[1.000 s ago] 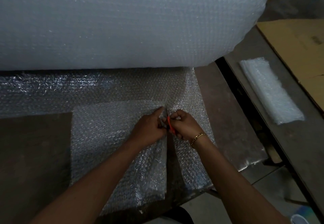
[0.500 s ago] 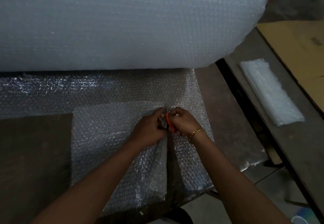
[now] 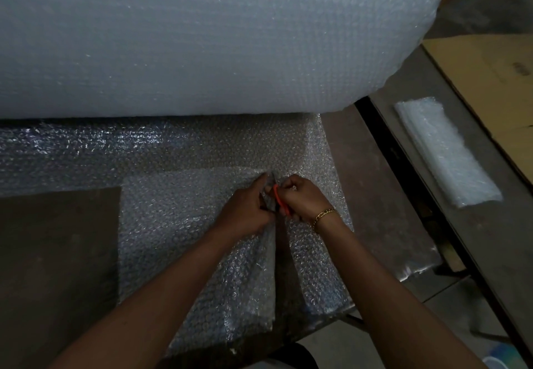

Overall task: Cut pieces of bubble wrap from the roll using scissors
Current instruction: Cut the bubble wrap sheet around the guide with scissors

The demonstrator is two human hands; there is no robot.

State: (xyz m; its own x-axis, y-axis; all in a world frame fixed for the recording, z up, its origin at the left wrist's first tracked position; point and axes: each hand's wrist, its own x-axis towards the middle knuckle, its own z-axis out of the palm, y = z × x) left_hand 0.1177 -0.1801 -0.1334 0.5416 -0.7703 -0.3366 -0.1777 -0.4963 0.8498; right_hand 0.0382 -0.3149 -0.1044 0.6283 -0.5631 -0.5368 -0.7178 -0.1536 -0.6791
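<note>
On the table (image 3: 57, 253), near the roll (image 3: 202, 37): right hand (image 3: 302, 201) gripping orange scissors (image 3: 279, 200), left hand (image 3: 245, 210) pinching bubble wrap (image 3: 178, 224); slack sheet risks crooked cut.

Dim light. Dark brown tabletop (image 3: 57, 253). Second bench (image 3: 490, 239) at right, apart by a dark gap, carrying flat cardboard (image 3: 490, 86) and folded plastic (image 3: 444, 152). Grey floor (image 3: 450, 305) below.

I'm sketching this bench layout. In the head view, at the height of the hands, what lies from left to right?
Bare dark tabletop → bubble wrap sheet → left hand → orange-handled scissors → right hand → folded bubble wrap stack.
</note>
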